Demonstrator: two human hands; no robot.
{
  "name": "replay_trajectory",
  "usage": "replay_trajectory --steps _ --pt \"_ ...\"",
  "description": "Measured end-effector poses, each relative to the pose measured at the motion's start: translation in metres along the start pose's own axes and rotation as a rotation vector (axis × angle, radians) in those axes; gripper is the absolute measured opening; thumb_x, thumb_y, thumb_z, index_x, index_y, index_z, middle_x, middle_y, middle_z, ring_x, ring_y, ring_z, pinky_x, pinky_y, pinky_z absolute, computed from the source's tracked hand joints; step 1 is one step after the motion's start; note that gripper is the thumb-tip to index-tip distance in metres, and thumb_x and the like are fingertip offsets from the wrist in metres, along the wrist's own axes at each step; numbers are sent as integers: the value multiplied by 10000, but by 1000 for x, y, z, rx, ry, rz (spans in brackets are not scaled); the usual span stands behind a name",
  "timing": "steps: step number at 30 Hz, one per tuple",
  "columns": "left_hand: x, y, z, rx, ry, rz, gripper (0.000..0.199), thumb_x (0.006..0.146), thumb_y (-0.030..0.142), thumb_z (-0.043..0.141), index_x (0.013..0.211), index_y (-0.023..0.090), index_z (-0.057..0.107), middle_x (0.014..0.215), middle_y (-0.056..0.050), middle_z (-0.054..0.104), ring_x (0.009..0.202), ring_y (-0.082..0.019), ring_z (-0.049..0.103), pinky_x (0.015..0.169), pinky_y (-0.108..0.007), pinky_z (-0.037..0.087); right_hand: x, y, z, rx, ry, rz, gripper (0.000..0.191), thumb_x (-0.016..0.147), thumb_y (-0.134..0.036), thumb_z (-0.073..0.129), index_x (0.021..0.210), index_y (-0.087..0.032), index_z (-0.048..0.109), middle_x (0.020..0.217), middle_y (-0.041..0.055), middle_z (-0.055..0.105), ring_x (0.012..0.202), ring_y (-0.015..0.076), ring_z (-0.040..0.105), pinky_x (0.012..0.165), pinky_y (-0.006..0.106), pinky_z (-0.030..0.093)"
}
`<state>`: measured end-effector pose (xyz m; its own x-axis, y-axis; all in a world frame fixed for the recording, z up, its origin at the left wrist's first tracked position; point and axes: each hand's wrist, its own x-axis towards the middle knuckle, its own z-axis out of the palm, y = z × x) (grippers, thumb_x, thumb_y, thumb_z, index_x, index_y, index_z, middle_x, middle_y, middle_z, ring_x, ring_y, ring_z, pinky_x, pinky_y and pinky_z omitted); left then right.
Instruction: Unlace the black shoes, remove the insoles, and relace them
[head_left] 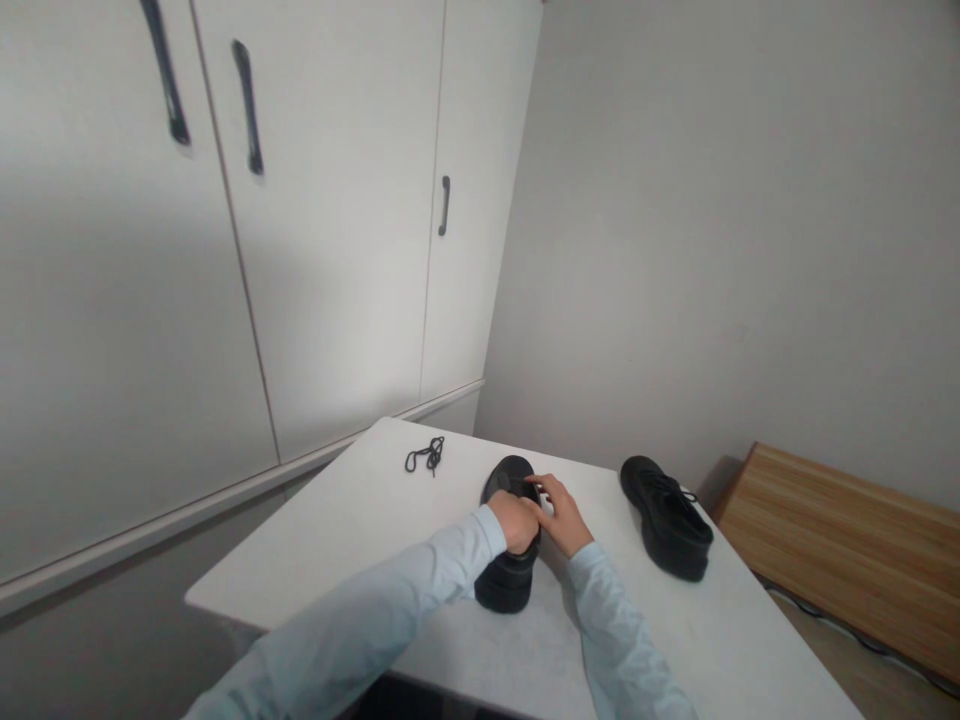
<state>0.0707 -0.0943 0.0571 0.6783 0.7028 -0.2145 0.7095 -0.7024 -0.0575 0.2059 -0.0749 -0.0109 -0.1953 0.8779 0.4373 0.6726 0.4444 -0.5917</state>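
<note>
The nearer black shoe (505, 585) lies on the white table (322, 540), long axis pointing away, toe far, heel near; the left hand (516, 520) covers its opening, the right hand (564, 516) is at its right edge (whether either grips, I cannot tell).

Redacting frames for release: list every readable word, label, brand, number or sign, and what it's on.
No readable text anywhere in this frame.
Shoe under the hands: no lettering visible; partly covered by the left hand and right hand.
Other shoe: none visible; any tiny marking would be too small to read.
Cabinet doors, table: none visible.
</note>
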Motion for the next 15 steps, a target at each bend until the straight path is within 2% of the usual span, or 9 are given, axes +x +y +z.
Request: replay_trajectory --steps 7,15 --pt "-1 0 -1 62 -35 43 286 789 79 510 1040 46 641 994 -221 670 955 -309 635 787 -415 501 0 3 1 8 15 3 299 790 -331 566 1069 -223 567 1043 61 598 971 229 560 809 372 467" --pt "9 -6 16 45 76 101 250 734 51 580 964 -17 651 879 -239 683 826 -305 665 692 -367 520 0 3 1 12 4 6 304 797 -355 565 1070 -222 562 1054 60 589 987 231 551 812 373 463"
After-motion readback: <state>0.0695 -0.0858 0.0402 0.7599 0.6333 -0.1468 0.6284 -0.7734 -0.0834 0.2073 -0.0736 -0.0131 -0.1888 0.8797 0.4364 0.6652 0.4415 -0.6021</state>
